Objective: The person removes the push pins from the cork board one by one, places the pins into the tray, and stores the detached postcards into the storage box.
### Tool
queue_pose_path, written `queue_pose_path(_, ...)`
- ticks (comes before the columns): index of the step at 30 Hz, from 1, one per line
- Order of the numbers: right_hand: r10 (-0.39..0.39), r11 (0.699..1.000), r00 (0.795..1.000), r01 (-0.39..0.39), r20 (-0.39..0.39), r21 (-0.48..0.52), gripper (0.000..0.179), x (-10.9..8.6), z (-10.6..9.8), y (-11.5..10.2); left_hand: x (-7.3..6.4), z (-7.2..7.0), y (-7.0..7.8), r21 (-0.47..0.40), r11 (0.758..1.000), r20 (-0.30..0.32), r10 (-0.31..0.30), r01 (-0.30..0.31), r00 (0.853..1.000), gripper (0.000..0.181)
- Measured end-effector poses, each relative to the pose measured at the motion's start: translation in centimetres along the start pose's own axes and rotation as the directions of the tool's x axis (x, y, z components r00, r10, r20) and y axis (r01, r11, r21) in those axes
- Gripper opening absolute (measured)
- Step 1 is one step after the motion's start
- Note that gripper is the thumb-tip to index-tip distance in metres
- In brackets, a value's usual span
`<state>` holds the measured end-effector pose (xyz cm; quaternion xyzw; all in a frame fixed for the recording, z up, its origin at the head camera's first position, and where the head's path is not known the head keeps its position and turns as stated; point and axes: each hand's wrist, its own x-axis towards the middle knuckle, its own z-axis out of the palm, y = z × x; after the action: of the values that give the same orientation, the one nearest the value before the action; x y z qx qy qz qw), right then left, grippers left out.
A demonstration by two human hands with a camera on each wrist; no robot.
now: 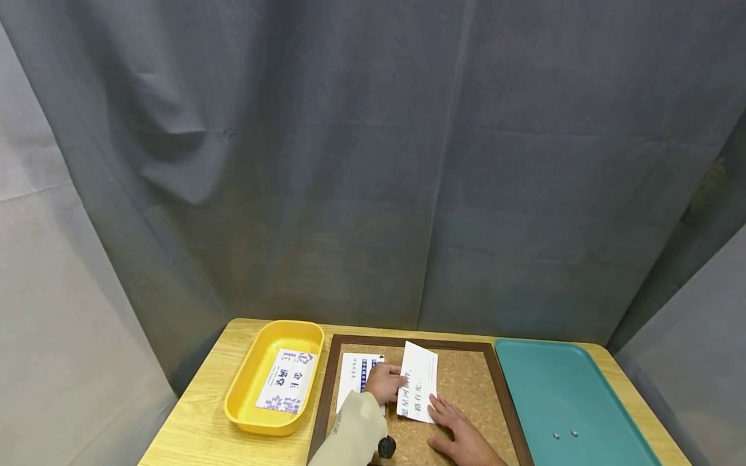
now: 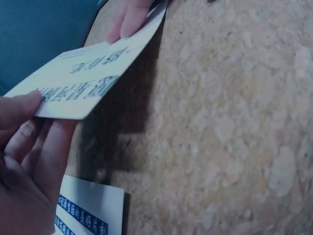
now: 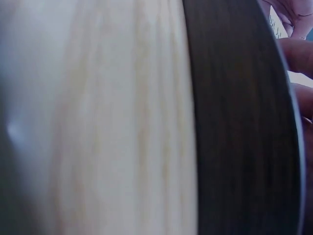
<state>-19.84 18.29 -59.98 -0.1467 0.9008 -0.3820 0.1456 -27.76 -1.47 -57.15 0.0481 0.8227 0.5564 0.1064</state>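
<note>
A white card point(image 1: 421, 372) printed with dark characters is held tilted above a corkboard point(image 1: 474, 382) with a dark wooden frame. My left hand point(image 1: 384, 383) pinches its left edge, thumb on top and fingers underneath, as the left wrist view point(image 2: 34, 161) shows. Fingers of my right hand point(image 1: 463, 435) lie fairly straight on the card's lower right part, with the thumb apart from it. To the left, a second white card point(image 1: 350, 377) with blue bands lies on the cork, partly hidden by my left hand and sleeve. The right wrist view mostly shows the dark frame edge point(image 3: 239, 117).
Left of the board stands a yellow tray point(image 1: 236, 404) holding a card with purple print point(image 1: 285, 382). A teal tray point(image 1: 553, 382) sits at the right, with two small shiny pieces point(image 1: 556, 435) in it. Grey curtains point(image 1: 350, 162) hang behind the wooden table point(image 1: 192, 414).
</note>
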Motion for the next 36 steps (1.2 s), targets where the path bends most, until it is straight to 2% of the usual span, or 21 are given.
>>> queue_pose_path(5, -0.004, 1.0, 1.0, 0.004, -0.008, 0.007, 0.071, 0.1, 0.1, 0.2, -0.2, 0.0, 0.6, 0.102, 0.993, -0.05, 0.062, -0.056, 0.997, 0.017)
queue_pose_path(10, -0.009, 1.0, 1.0, 0.009, -0.015, 0.002, 0.071, 0.1, 0.3, 0.2, 0.3, -0.4, 0.5, 0.23, 0.967, -0.101, 0.134, -0.107, 0.986, 0.016)
queue_pose_path(18, -0.033, 0.999, 0.999, 0.033, -0.023, -0.016, 0.072, -0.1, 0.2, -0.2, 1.0, -2.6, -0.1, 0.21, 0.976, -0.127, 0.091, -0.063, 0.988, 0.02)
queue_pose_path(27, -0.041, 0.999, 0.999, 0.041, -0.025, -0.023, 0.071, 0.0, 0.4, 0.3, 0.3, -6.5, 0.5, 0.226, 0.973, -0.196, 0.094, -0.048, 0.976, 0.016)
queue_pose_path(31, -0.049, 0.999, 0.998, 0.049, -0.035, -0.024, 0.072, 0.0, 0.4, 0.4, 0.6, -8.2, 0.9, 0.183, 0.983, -0.212, 0.022, 0.018, 0.977, 0.02)
queue_pose_path(36, -0.057, 0.998, 0.997, 0.056, -0.05, -0.024, 0.072, -0.2, 0.4, 0.2, 1.1, -10.0, 0.5, 0.205, 0.978, -0.247, 0.01, 0.042, 0.969, 0.024)
